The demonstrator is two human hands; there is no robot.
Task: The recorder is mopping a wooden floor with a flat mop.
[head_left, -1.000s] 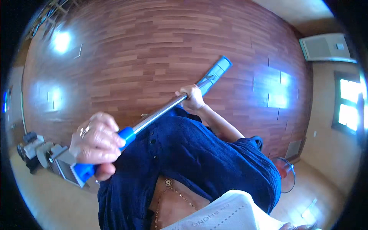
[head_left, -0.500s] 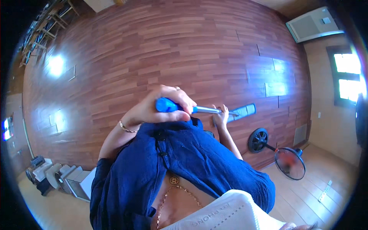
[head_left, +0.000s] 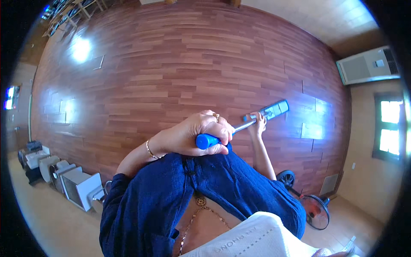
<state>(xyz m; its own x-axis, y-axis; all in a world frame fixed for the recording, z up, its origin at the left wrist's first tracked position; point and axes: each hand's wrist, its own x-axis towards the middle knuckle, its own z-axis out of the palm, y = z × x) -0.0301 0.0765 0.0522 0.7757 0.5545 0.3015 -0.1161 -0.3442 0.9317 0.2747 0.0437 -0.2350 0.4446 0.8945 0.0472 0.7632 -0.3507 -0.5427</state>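
Observation:
A flat mop slants across in front of my body, with a blue grip end, a silver pole and a flat blue-rimmed head towards the right. My left hand, with a ring and a bracelet at the wrist, is wrapped round the blue grip, whose rounded tip sticks out near the thumb. Farther down the pole, close to the head, my right hand has its fingers curled round the shaft. The mop head appears over the wood-patterned floor; whether it touches the floor I cannot tell.
A standing fan is at the lower right, its round base beside my right arm. White and grey appliances line the left side. A white air conditioner and a window are at the right wall. Wooden furniture stands far left.
The view has turned, shifting the room in the picture. The mop head and my right hand now appear farther forward, while my left hand sits lower and more to the right. Both hands keep their hold.

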